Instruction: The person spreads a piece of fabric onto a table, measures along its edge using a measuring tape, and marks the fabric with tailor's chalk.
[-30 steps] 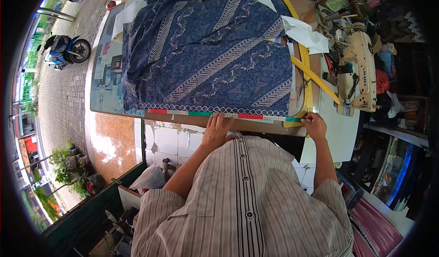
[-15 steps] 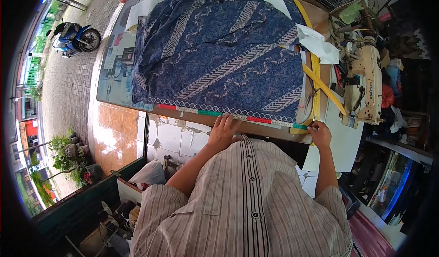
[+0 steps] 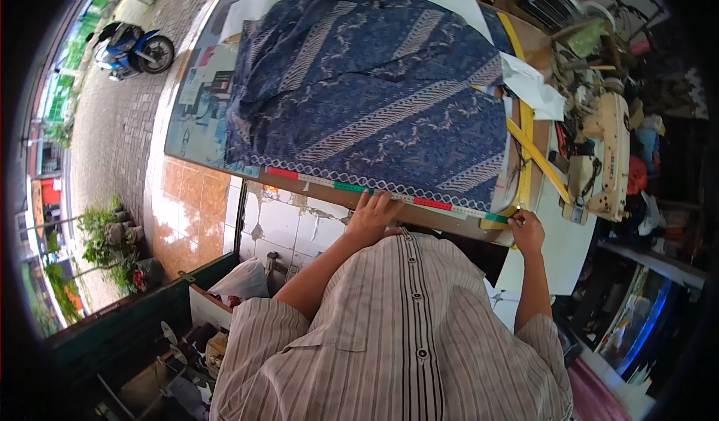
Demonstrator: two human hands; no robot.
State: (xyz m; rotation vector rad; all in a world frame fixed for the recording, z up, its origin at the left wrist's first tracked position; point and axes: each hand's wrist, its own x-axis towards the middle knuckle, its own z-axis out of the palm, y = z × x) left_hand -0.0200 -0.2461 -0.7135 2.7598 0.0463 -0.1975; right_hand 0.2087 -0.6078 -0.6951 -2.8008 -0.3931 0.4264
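Note:
Blue batik cloth (image 3: 374, 99) with pale diagonal bands lies spread over the table. Along its near edge runs a tape measure (image 3: 433, 204) with red, green and white sections. My left hand (image 3: 372, 219) rests at the table edge, its fingers laid flat on the tape near a green section. At the tape's right end, my right hand (image 3: 528, 230) is closed in a pinch on the green end, just beyond the cloth's corner. A yellow curved ruler (image 3: 525, 147) and a second yellow strip (image 3: 545, 166) cross to the right of the cloth.
A cream sewing machine (image 3: 610, 155) stands at the right. White paper (image 3: 533, 91) lies by the cloth's right edge. Below the table on the left are a white plastic bag (image 3: 241, 279) and a box of odds and ends. A motorbike (image 3: 135, 50) is parked outside.
The view has shifted slightly, so the table sits a little lower and further right. Both hands keep the same places on the tape, and the cloth lies as before.

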